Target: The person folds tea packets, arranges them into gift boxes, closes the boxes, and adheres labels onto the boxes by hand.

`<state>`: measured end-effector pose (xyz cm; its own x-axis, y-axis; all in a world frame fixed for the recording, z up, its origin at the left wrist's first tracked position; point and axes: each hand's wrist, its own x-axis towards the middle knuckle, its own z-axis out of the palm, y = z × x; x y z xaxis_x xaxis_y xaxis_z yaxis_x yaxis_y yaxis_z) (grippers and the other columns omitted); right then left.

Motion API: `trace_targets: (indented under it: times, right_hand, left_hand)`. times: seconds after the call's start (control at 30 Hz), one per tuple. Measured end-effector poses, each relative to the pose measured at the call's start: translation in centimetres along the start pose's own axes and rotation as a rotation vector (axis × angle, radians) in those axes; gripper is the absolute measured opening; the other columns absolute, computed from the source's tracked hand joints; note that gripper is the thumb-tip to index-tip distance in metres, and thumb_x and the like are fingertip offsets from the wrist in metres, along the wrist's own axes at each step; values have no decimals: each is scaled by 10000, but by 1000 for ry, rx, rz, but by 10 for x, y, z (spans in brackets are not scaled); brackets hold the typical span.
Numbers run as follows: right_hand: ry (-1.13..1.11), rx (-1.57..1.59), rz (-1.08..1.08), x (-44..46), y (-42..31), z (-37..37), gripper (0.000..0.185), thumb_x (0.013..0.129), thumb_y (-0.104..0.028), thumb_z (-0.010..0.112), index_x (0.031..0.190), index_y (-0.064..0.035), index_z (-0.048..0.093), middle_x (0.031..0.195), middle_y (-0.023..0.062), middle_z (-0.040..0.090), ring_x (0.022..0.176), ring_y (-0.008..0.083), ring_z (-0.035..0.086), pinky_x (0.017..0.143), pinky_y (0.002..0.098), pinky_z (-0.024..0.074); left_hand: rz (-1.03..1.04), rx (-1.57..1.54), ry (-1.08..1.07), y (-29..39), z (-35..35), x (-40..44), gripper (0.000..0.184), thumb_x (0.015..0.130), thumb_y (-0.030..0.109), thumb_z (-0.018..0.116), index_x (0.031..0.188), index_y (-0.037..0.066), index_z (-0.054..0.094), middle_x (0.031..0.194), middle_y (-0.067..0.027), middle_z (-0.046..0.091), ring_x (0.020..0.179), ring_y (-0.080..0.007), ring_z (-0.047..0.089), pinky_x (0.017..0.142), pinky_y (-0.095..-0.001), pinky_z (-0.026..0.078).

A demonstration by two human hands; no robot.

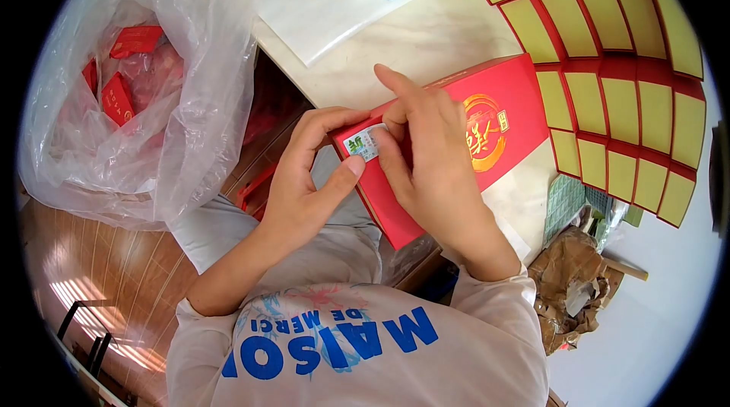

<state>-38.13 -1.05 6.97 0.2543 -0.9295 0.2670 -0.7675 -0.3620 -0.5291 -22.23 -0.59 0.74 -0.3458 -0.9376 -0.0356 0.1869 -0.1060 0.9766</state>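
Note:
A red gift box [498,156] with gold lettering and a gold ring design lies tilted on the table's near edge, its near end towards me. On its near left corner is a small white label [359,144] with green print and a code. My left hand [304,171] grips that corner, fingers along the far side and thumb touching the label's lower edge. Over the top of the box is my right hand [430,145], its thumb at the label's right edge. One right finger points up and away; the other fingers curl, their tips partly hidden.
Red boxes with pale yellow ends [608,95] are stacked at the right. A label sheet [327,12] lies on the pale table [449,27]. At left hangs a clear plastic bag [205,126] holding red packets [118,99]. Crumpled brown paper [570,278] sits lower right.

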Motion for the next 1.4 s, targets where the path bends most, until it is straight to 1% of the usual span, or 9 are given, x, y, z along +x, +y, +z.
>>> trace_targets:
  times: [0.3,0.53,0.73,0.93,1.07,1.1,1.2,1.27,1.4]
  right_hand:
    - [35,-454,-4,9,9,-7,362,800,37,576,1154,-41,591,789,86,553,752,261,522,699,371,393]
    - [131,-335,27,-22,12,-8,385,697,0,629,1080,-42,615,850,98,548,805,257,519,740,394,403]
    - [-40,-287,55,-109,-14,-6,690,753,-434,714,1326,-112,504,1434,208,364,1315,389,338,1073,546,242]
    - [374,-529,-60,-138,18,34,746,708,-458,762,1306,-121,469,1430,194,394,1319,362,377,1095,547,223]
    - [529,-237,-198,-103,-5,-18,834,647,-280,865,1310,-62,409,1333,190,496,1262,328,461,1058,479,324]
    - [795,-29,-193,-85,-18,-21,925,643,-281,874,1345,-13,333,1301,189,498,1230,301,482,1040,442,352]
    - [1165,488,177,-48,-40,-79,741,752,-160,792,1316,21,349,1196,136,542,1053,233,578,892,322,476]
    - [1158,779,213,-30,-16,-100,461,884,-183,665,1255,-15,452,1155,96,584,1037,175,587,899,300,487]
    - [983,1144,411,-19,51,-76,450,898,-221,649,1260,-28,464,1141,63,604,1022,160,592,924,309,466]
  left_hand:
    - [-39,-37,-9,-2,4,3,376,846,122,586,1202,6,545,1150,-112,543,1124,-223,504,987,-326,373]
    - [-76,39,-36,12,14,29,306,888,188,616,1133,6,631,1098,-143,618,1020,-212,583,894,-310,440]
    - [-58,-49,13,-7,-5,27,506,1040,305,323,1033,-77,655,976,-140,696,913,-177,644,847,-316,488]
    - [-4,-115,-23,-11,-5,-1,609,1043,403,248,1110,-73,621,1102,-163,654,1024,-229,614,904,-331,463]
    - [121,-237,-76,37,-18,-6,740,1009,530,167,1192,-58,579,1176,-170,619,1058,-240,588,898,-337,448]
    - [206,-189,-103,53,-19,-7,725,1012,515,162,1201,-52,574,1176,-169,619,1045,-233,588,896,-339,441]
    - [413,-72,-121,59,-24,-1,648,1025,447,166,1217,-27,564,1184,-150,607,1050,-215,567,899,-341,422]
    - [351,0,-58,53,-26,7,671,1012,505,186,1229,-24,539,1232,-142,578,1126,-219,535,897,-336,420]
    - [282,-25,-9,39,-34,39,419,1034,292,350,1296,-10,476,1313,-139,509,1243,-242,468,1041,-376,365]
